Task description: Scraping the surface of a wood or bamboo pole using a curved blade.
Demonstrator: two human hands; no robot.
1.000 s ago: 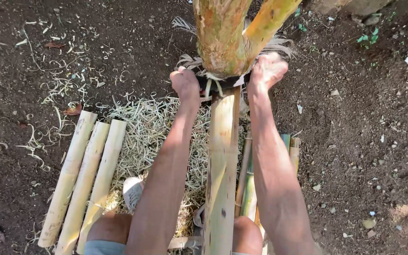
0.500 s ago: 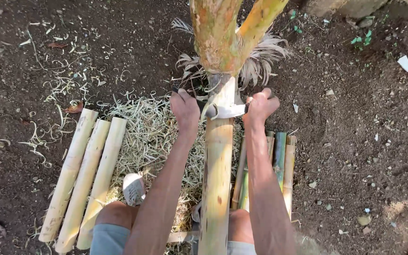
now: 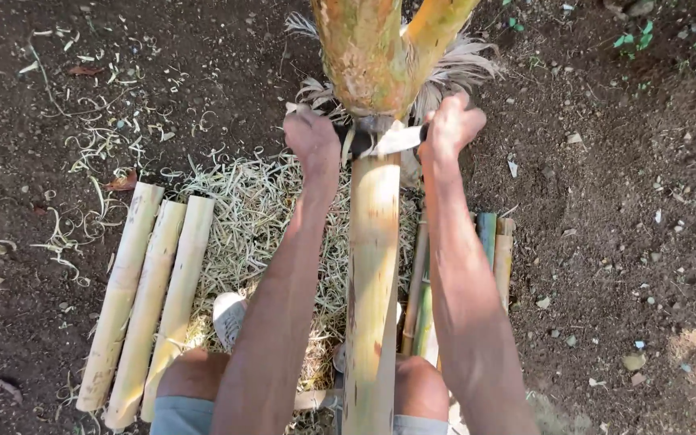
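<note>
Head view: ground of dark soil (image 3: 622,242) strewn with pale shavings (image 3: 259,209). A long bamboo pole (image 3: 372,274), peeled pale yellow below and green-orange beyond, runs between the knees. Left hand (image 3: 312,137) and right hand (image 3: 451,125), each grip closed on an end of a drawknife blade (image 3: 388,141) lying across the pole, sit farther up it than half a second ago: a fresh scraping stroke. Three peeled poles (image 3: 151,298) lie left.

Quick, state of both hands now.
Left hand: closed on one end of the blade.
Right hand: closed on the other end, across the bamboo pole.
</note>
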